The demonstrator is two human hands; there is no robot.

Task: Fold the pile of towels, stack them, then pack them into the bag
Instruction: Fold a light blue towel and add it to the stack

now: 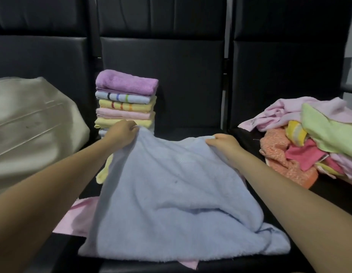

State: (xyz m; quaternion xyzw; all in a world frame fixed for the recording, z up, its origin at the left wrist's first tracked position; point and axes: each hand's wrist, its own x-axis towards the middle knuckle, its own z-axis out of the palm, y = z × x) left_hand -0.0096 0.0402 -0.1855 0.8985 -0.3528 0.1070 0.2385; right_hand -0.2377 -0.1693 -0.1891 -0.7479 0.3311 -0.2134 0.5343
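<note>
The left hand (pixel 123 133) and the right hand (pixel 222 143) each pinch one far corner of the light blue towel (pixel 171 194) with curled fingers, and the towel hangs down over the black seat (pixel 191 131) in the middle. The stack of folded towels (pixel 126 101) stands at 11 o'clock just behind the left hand, the beige bag (pixel 33 131) lies at 9 o'clock, and the pile of unfolded towels (pixel 313 138) is at 3 o'clock.

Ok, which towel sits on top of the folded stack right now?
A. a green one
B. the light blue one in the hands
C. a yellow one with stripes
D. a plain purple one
D: the purple towel lies on top of the stack, above a striped blue and a striped yellow one.
</note>
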